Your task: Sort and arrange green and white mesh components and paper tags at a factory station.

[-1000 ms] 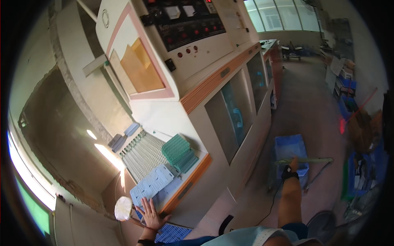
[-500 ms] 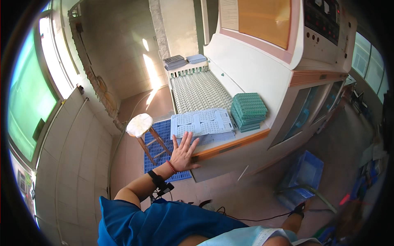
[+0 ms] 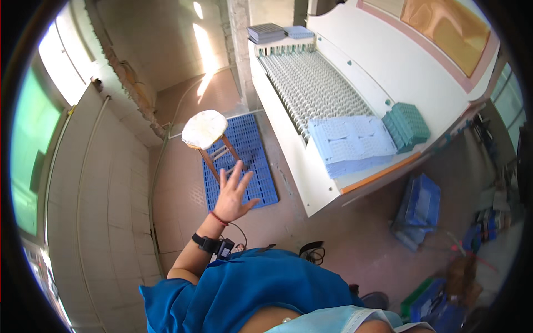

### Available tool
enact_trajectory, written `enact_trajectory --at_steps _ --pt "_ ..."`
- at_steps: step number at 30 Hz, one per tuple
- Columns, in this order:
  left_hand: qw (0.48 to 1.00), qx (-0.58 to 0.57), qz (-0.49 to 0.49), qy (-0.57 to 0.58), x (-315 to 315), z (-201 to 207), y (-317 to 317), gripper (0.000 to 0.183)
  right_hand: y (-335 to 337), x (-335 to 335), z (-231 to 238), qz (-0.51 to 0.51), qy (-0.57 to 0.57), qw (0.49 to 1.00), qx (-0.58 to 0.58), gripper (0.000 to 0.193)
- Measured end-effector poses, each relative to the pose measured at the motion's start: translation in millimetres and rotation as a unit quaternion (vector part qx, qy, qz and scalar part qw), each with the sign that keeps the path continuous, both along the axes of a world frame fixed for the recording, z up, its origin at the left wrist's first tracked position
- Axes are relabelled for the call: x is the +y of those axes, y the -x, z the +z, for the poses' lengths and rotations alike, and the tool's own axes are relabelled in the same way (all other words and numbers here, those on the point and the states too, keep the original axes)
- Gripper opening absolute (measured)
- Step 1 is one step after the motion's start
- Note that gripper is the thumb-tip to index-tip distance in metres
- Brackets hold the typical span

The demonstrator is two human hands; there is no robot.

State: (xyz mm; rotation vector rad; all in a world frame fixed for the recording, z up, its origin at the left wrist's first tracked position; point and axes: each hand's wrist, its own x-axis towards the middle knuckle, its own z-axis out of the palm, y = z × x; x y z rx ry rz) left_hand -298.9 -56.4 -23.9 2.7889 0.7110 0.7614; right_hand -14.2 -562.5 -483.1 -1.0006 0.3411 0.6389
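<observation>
My left hand is in the air with its fingers spread, holding nothing. Behind it lies a blue slatted plastic pallet, and a wooden stool with a white round seat stands on that pallet. To the right of the hand and apart from it, light-blue perforated boards are stacked on the near end of a white conveyor machine. A stack of green boards sits beside them. My right hand does not show.
The machine's roller bed runs away toward the wall, with dark grey boards at its far end. A blue plastic crate stands on the floor at right. More bins and a cable lie on the floor nearby.
My left hand has drawn back from the light-blue boards, out over the floor. The view has swung, so the machine sits further right. The right arm has left the picture.
</observation>
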Motion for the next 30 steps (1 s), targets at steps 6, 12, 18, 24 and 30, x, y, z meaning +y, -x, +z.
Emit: enact_trajectory --at_steps 6,12,18,24,30 --pt "0.988 0.067 0.12 0.071 81 -37 162 0.051 126 102 116 0.053 0.331 0.929 0.156 0.015" --pt "0.977 0.048 0.173 0.114 119 -55 262 0.045 146 295 220 0.221 0.301 0.925 -0.071 0.015" --pt "0.97 0.059 0.193 0.139 141 -58 292 0.044 157 422 404 0.13 0.371 0.625 -0.675 0.015" --pt "0.972 0.075 0.151 0.161 199 -53 274 0.044 106 418 518 -0.162 0.588 0.341 -0.716 0.034" --pt "0.981 0.087 0.079 0.153 299 -47 188 0.045 54 401 514 -0.035 0.685 0.55 -0.476 0.074"
